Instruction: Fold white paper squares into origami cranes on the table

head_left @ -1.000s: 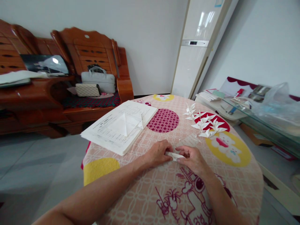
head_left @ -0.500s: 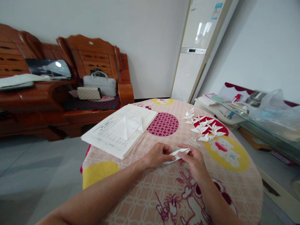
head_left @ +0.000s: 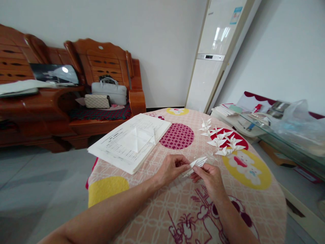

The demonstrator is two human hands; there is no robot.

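Note:
A small folded piece of printed white paper (head_left: 199, 162) is held between both hands above the round table. My left hand (head_left: 175, 166) pinches its left part between thumb and fingers. From the right, my right hand (head_left: 208, 174) grips it, with the thumb on the near face and the fingers behind. Part of the paper is hidden by the fingers. Beyond the hands, to the right, lie several folded white paper cranes (head_left: 223, 140). To the left, a folded paper square (head_left: 137, 139) rests on a thick stack of printed sheets (head_left: 122, 159).
A patterned cloth (head_left: 152, 210) covers the table. At right stands a glass-topped shelf (head_left: 281, 142) with a clear plastic bag (head_left: 297, 118) and papers. Behind are a wooden chair (head_left: 101, 61) holding bags (head_left: 109, 92) and a tall white air conditioner (head_left: 205, 74).
The folded paper has turned in my fingers, and a pointed flap now stands up with more printed surface showing. Both hands stay in nearly the same place.

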